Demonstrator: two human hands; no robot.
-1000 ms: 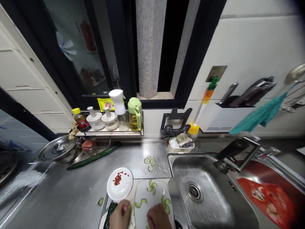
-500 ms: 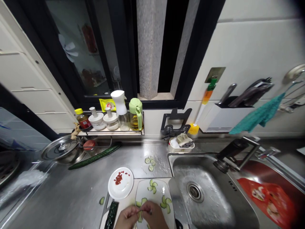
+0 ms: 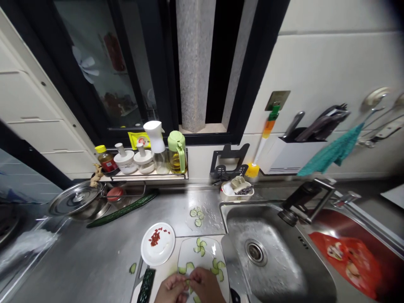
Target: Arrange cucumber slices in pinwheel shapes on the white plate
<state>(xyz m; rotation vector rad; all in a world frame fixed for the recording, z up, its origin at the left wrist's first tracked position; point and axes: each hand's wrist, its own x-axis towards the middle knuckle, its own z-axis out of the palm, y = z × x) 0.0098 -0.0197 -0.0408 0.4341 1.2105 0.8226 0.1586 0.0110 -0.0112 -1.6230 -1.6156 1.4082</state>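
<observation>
Head view: we have both hands low at 6 o'clock, over the near end of the white oblong plate. Our left hand and right hand meet fingertip to fingertip, pinching a thin cucumber slice between them — the slice is mostly hidden, so we cannot tell how it is folded. On the plate, small fans of cucumber slices sit at 12 o'clock and another cluster at 3 o'clock. A round saucer with red bits lies just beside the plate at 10 o'clock, a dark cucumber piece at 9 o'clock, and loose slices on the wet counter beyond. The sink is at 3 o'clock.

We judge the step in hand to be shaping one slice for the arrangement. The next move calls for a light grip — the slice looks thin and slippery — and a careful set-down in a bare spot on the plate.
</observation>
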